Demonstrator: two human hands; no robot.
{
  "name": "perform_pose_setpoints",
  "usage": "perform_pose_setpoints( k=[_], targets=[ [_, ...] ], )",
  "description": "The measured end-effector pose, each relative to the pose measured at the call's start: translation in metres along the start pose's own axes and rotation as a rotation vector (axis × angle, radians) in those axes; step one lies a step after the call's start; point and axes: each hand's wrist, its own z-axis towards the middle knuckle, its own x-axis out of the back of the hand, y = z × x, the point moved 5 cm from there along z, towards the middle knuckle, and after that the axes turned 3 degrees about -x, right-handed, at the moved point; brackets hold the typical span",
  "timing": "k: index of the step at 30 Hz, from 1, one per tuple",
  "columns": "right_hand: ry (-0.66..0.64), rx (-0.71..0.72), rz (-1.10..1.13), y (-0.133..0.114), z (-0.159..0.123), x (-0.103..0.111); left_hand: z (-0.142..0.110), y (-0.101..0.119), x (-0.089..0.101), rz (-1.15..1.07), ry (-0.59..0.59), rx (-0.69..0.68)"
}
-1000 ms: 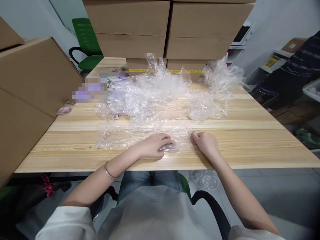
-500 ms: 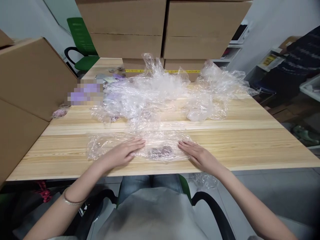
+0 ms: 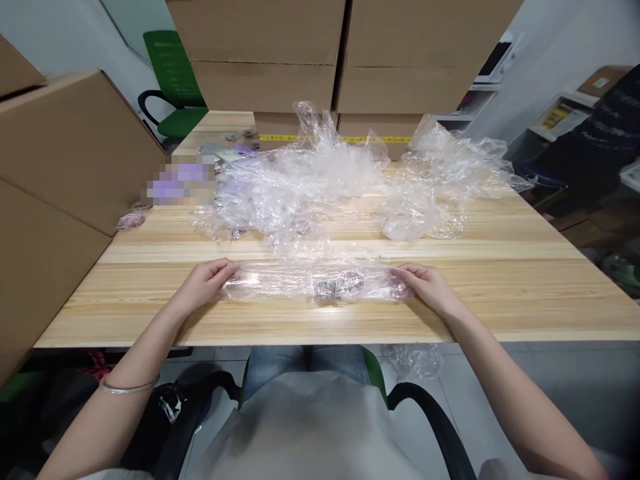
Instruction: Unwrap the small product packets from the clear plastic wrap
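Note:
A strip of clear plastic wrap (image 3: 280, 280) is stretched from side to side near the front of the wooden table (image 3: 500, 293). My left hand (image 3: 206, 283) pinches its left end between thumb and fingers. At the right end my right hand (image 3: 425, 285) has a closed grip on the same film. A small dark, purplish item (image 3: 337, 285) shows through the plastic, right of its middle; its kind is blurred by the shiny film.
Crumpled clear plastic (image 3: 320, 173) is heaped at the back, with another pile (image 3: 440, 173) to the right. Cardboard boxes (image 3: 265, 53) stand behind the table, and a large box (image 3: 65, 167) on the left. A small pink packet (image 3: 131, 221) lies beside it. A person (image 3: 615, 127) is at far right.
Both hands have gone from lying flat on the plastic wrap to gripping its two ends, farther apart. The film is now pulled into a narrower, straighter strip. The view has shifted slightly.

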Motion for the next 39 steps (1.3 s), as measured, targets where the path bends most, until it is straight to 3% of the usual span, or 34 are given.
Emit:
perform_pose_setpoints(
  k=[4,6,8,10,12,14,16,20,24,27,30,34,37,39],
  targets=[
    [0.179,0.017,-0.457,0.005,-0.001,0.009,-0.002,0.002,-0.003,0.3,-0.031,-0.149],
    [0.307,0.078,-0.618,0.002,-0.01,0.015,-0.01,0.008,0.0,0.421,0.07,-0.205],
    [0.396,0.278,-0.678,-0.009,-0.026,0.015,-0.023,0.024,0.002,0.509,0.234,-0.311],
    [0.299,0.559,-0.705,-0.023,-0.042,0.0,-0.035,0.048,-0.008,0.524,0.231,-0.488],
    [0.052,0.743,-0.729,-0.027,-0.054,-0.023,-0.04,0.069,-0.029,0.481,0.012,-0.628],
    [-0.106,0.795,-0.734,-0.023,-0.056,-0.039,-0.038,0.078,-0.048,0.443,-0.215,-0.636],
    [-0.09,0.801,-0.715,-0.016,-0.051,-0.042,-0.031,0.075,-0.055,0.419,-0.315,-0.556],
    [-0.007,0.795,-0.622,-0.008,-0.041,-0.031,-0.017,0.055,-0.04,0.277,-0.295,-0.357],
    [0.153,0.579,-0.521,-0.013,-0.03,-0.012,-0.006,0.044,-0.023,0.15,-0.181,-0.185],
    [0.257,0.387,-0.587,-0.02,-0.016,-0.005,0.002,0.041,-0.025,0.193,-0.137,-0.113],
    [0.173,0.258,-0.643,-0.023,0.004,-0.006,0.009,0.039,-0.032,0.266,-0.172,-0.099],
    [0.076,0.202,-0.602,-0.022,0.026,-0.001,0.011,0.037,-0.036,0.321,-0.187,-0.121],
    [0.112,0.173,-0.7,-0.02,0.027,0.003,0.006,0.038,-0.033,0.369,-0.189,-0.182],
    [0.224,0.238,-0.784,-0.028,0.018,0.003,-0.001,0.044,-0.026,0.416,-0.106,-0.26]
  ],
)
